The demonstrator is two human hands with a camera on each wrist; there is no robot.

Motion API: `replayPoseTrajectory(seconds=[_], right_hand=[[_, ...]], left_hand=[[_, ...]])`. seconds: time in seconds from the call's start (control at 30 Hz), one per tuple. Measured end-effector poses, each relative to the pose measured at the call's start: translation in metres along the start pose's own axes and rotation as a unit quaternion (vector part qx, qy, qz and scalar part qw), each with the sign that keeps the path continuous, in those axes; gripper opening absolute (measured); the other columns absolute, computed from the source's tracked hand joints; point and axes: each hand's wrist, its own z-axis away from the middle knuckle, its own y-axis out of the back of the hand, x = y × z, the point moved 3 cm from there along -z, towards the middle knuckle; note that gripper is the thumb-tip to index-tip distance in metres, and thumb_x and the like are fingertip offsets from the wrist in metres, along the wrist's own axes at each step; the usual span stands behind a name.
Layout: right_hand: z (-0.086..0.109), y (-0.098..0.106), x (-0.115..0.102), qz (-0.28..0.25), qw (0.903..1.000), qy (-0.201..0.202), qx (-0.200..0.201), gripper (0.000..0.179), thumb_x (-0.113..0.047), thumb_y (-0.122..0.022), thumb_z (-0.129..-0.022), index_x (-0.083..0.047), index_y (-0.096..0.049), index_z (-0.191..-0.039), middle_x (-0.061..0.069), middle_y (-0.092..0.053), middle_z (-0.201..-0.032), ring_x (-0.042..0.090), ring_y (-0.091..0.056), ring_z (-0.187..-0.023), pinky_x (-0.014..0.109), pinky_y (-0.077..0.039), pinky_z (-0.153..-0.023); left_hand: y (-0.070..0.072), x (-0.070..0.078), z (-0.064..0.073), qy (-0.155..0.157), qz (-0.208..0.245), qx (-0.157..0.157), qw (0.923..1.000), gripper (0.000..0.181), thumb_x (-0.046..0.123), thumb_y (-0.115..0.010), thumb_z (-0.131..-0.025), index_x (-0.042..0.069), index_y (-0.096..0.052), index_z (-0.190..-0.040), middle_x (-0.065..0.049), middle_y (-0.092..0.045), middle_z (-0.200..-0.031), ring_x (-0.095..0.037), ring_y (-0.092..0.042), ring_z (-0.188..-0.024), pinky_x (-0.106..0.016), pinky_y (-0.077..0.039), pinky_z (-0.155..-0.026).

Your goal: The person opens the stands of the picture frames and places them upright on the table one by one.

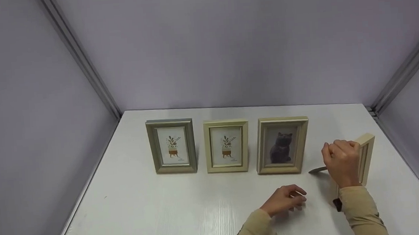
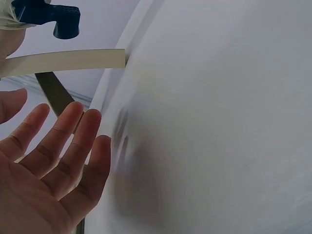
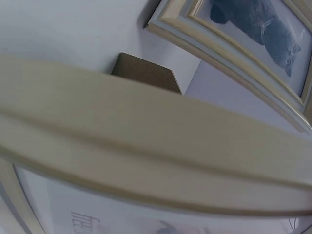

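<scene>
Toward the right of the table, my right hand (image 1: 342, 162) grips the near side of a cream picture frame (image 1: 365, 157), which stands turned nearly edge-on to the head view. Its dark stand leg (image 1: 317, 169) juts out behind, to the left. Close up in the right wrist view, the same frame (image 3: 146, 131) partly shows its picture, with lettering on it. Left of it, my left hand (image 1: 283, 200) hovers low over the table, its fingers loosely bent and holding nothing. The left wrist view shows that palm (image 2: 53, 170) with fingers spread.
Three framed pictures stand in a row: a grey-green frame (image 1: 152, 147) and a pale gold frame (image 1: 208, 147) with plant prints, and a beige frame (image 1: 261, 147) with a cat picture. White table (image 1: 146, 214) lies before them; a pale wall (image 1: 205, 51) rises behind.
</scene>
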Motion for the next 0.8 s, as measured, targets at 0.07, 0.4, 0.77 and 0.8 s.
replayPoseTrajectory(seconds=[0.07,0.4,0.77,0.8], right_hand=[[-0.001,-0.002,0.001,-0.003,1.0,0.002,0.003,0.03,0.009,-0.064,-0.084,0.005,-0.053,-0.056,0.016,-0.05,-0.056,0.037,-0.052,-0.055,0.057,-0.038,-0.07],[-0.01,-0.014,0.014,0.007,0.9991,-0.006,0.042,0.033,0.008,-0.062,-0.088,0.005,-0.052,-0.057,0.019,-0.048,-0.056,0.041,-0.051,-0.056,0.061,-0.037,-0.071],[-0.023,-0.032,0.031,0.034,0.9978,-0.035,0.046,0.028,0.008,-0.062,-0.09,0.012,-0.057,-0.063,0.025,-0.054,-0.061,0.047,-0.054,-0.062,0.065,-0.037,-0.075],[-0.024,-0.034,0.032,0.035,0.9976,-0.037,0.047,0.028,0.008,-0.061,-0.09,0.012,-0.057,-0.063,0.026,-0.054,-0.061,0.048,-0.054,-0.062,0.065,-0.037,-0.075]], left_hand=[[0.003,0.0,0.0,-0.001,0.001,0.009,1.0,0.019,0.01,-0.066,-0.097,-0.001,-0.071,-0.112,-0.007,-0.074,-0.09,-0.014,-0.069,-0.072,-0.023,-0.053,-0.06],[0.014,-0.002,0.003,-0.009,-0.004,-0.001,0.9999,0.021,0.012,-0.065,-0.099,-0.002,-0.071,-0.113,-0.008,-0.074,-0.093,-0.019,-0.071,-0.076,-0.021,-0.05,-0.059],[0.02,-0.004,0.006,-0.02,-0.022,0.015,0.9994,0.019,0.01,-0.064,-0.098,-0.001,-0.071,-0.111,-0.006,-0.074,-0.091,-0.017,-0.07,-0.074,-0.021,-0.05,-0.058],[0.021,-0.004,0.006,-0.019,-0.022,0.016,0.9994,0.018,0.011,-0.065,-0.098,-0.001,-0.071,-0.111,-0.005,-0.074,-0.091,-0.017,-0.07,-0.075,-0.021,-0.051,-0.059]])
